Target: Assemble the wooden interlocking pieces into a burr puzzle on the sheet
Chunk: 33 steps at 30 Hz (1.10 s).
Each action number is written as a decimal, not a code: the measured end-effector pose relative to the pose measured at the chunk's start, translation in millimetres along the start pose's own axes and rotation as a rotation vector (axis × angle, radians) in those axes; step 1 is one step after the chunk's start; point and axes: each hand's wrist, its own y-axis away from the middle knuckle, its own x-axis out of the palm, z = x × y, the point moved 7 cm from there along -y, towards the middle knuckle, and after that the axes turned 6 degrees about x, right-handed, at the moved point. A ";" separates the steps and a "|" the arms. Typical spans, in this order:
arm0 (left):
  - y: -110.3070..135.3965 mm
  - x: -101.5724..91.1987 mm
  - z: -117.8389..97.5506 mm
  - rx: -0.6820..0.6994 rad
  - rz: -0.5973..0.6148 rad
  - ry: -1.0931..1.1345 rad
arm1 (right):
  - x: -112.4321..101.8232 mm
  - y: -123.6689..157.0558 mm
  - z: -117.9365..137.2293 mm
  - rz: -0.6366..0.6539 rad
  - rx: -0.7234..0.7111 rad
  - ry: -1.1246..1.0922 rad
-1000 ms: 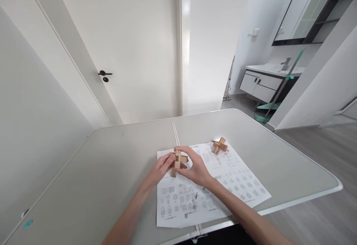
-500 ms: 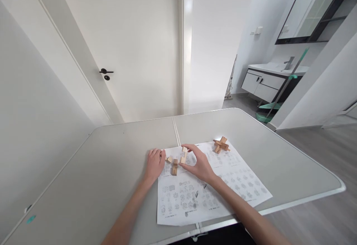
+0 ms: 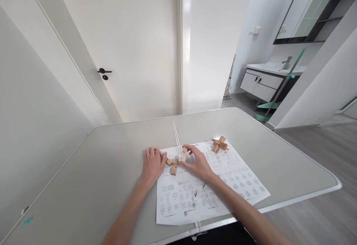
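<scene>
My right hand [image 3: 199,164] pinches a pale notched wooden puzzle piece [image 3: 183,155] between thumb and fingers, upright just above the paper. My left hand [image 3: 153,163] lies at the paper's left edge with its fingers curled. A wooden puzzle piece [image 3: 169,162] sticks out from under its thumb, and the rest of that piece is hidden. Between the hands another notched wooden puzzle piece [image 3: 174,168] sits on the printed instruction sheet [image 3: 195,215]. Small diagrams cover the sheet.
Several interlocked wooden pieces form a cross-shaped cluster [image 3: 220,144] at the sheet's far right corner. The grey folding table [image 3: 111,185] has a seam down its middle. A door [image 3: 139,51] stands behind it. To the right are a washbasin cabinet [image 3: 262,83] and a green dustpan [image 3: 261,117].
The piece in my right hand has turned, so its notch shows less. My left hand has shifted slightly left, and the piece by its thumb has tilted. The view has moved a little.
</scene>
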 end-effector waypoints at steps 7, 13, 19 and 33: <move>-2.1 -6.2 -14.3 0.261 0.310 0.460 | -6.3 0.2 3.5 -0.041 0.003 -0.006; 2.4 -12.9 -31.4 0.334 0.368 0.516 | -9.3 -0.6 1.6 -0.065 0.028 -0.035; -0.3 -25.4 -39.5 0.112 0.214 0.826 | -8.2 2.4 11.3 -0.105 0.095 -0.156; 10.0 -25.1 -53.4 -0.142 -0.022 0.831 | 17.2 17.7 46.4 -0.228 0.206 -0.086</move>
